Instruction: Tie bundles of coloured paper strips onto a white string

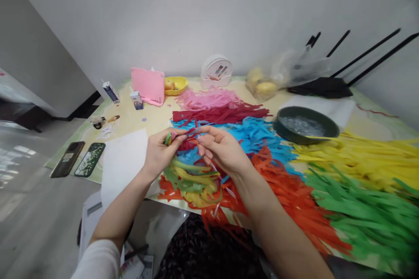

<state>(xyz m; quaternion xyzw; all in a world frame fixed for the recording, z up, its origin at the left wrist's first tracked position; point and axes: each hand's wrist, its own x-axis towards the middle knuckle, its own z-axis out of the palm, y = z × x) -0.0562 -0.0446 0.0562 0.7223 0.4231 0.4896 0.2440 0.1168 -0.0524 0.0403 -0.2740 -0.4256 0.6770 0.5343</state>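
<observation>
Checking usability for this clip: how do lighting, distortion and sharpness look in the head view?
Head view: soft, even light, faint shadows; wide-angle bending stretches the green strips and table edge toward the corners; left hand and right hand at centre are fairly sharp; glare on the floor at far left.

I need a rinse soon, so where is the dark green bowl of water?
The dark green bowl sits right of centre in the head view, beyond the right hand, between blue strips and yellow strips.

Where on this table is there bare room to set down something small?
Bare tabletop lies between the pink case, the white sheet and the paper strips. The right half is crowded with strips around the dark bowl.
</observation>
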